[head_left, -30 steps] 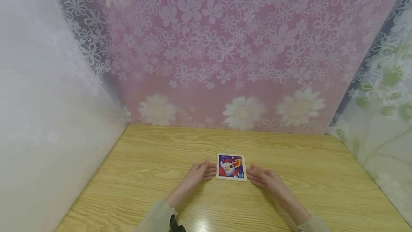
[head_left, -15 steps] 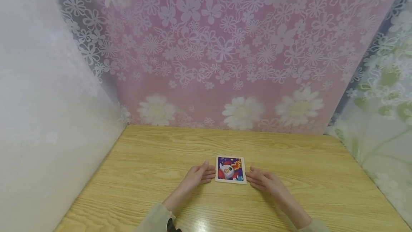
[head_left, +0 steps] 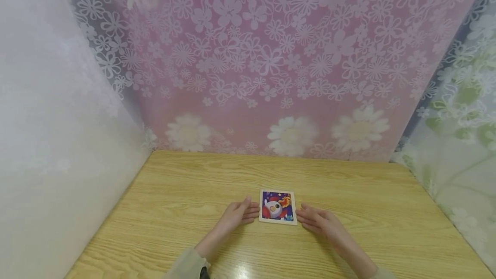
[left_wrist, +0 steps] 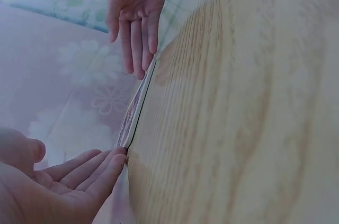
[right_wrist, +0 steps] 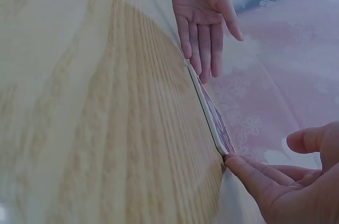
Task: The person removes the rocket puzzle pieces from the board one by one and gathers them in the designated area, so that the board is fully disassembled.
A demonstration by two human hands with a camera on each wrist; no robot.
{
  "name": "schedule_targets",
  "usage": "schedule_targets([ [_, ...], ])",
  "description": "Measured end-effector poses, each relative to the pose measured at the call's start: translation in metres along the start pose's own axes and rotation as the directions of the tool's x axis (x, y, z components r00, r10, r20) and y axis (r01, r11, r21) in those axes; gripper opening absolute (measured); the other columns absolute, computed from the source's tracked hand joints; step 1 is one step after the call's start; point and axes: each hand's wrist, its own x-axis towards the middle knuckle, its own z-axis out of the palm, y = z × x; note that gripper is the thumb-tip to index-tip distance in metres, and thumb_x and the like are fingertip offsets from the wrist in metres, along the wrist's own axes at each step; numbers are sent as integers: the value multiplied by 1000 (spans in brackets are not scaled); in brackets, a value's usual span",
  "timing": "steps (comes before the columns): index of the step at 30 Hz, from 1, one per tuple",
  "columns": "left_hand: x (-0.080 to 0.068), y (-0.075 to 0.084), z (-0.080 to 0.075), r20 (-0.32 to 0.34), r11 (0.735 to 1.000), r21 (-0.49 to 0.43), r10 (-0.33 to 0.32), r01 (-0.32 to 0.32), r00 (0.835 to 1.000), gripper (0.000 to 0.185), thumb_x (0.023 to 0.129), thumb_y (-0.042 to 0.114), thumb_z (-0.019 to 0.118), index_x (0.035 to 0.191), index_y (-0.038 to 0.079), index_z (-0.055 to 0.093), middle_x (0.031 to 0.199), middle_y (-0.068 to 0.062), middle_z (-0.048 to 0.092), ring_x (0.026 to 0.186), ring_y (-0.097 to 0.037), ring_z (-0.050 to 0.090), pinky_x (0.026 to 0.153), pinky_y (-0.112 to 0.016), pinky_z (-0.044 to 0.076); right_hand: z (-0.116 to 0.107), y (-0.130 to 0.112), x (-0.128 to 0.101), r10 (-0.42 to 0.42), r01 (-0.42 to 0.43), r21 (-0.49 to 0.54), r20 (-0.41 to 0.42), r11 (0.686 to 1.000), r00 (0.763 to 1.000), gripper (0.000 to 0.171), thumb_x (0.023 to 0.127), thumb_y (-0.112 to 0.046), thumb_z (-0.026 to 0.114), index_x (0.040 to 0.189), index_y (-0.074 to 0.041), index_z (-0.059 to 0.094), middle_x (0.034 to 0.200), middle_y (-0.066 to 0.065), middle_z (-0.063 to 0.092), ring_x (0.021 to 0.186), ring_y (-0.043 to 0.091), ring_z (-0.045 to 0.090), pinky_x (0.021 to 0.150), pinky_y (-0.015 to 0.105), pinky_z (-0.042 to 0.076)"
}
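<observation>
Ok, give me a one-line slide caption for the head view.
Left hand and right hand, fingers straight, flank a small picture tile lying flat on the wooden table.

Small square picture tile point(head_left: 277, 207), white border, cartoon print: white round-bodied figure w/ red, orange flame-like patch upper right, purple-blue starry bg. Thin, flat slab; wrist views show it edge-on point(left_wrist: 135, 112) point(right_wrist: 211, 112). Lies face up, flat on bench point(head_left: 178, 201), approx. square to bench edges, slightly tilted. Pos.: roughly mid-bench left-to-right, nearer the front edge than the back wall side. Looks intact, one piece.
</observation>
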Motion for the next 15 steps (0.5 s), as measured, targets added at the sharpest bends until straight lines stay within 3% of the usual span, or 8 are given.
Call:
schedule_targets([
  [10, -4, -2, 0, 8, 1000, -2, -8, 8, 1000, 72, 93, 54, 38, 122, -10, 53, 119, -24, 58, 107, -32, 60, 88, -37, 49, 2, 0, -5, -10, 10, 8, 19, 1000, 1000, 59, 98, -28, 43, 137, 15, 27, 138, 25, 37, 120, 29, 49, 94, 30, 44],
  [15, -5, -3, -1, 16, 1000, -9, -6, 6, 1000, 62, 98, 45, 35, 122, -10, 52, 119, -25, 57, 107, -33, 59, 87, -36, 49, 2, -1, -7, 5, -5, 11, 17, 1000, 1000, 60, 98, -28, 43, 137, 14, 26, 138, 26, 38, 120, 29, 49, 93, 30, 44],
])
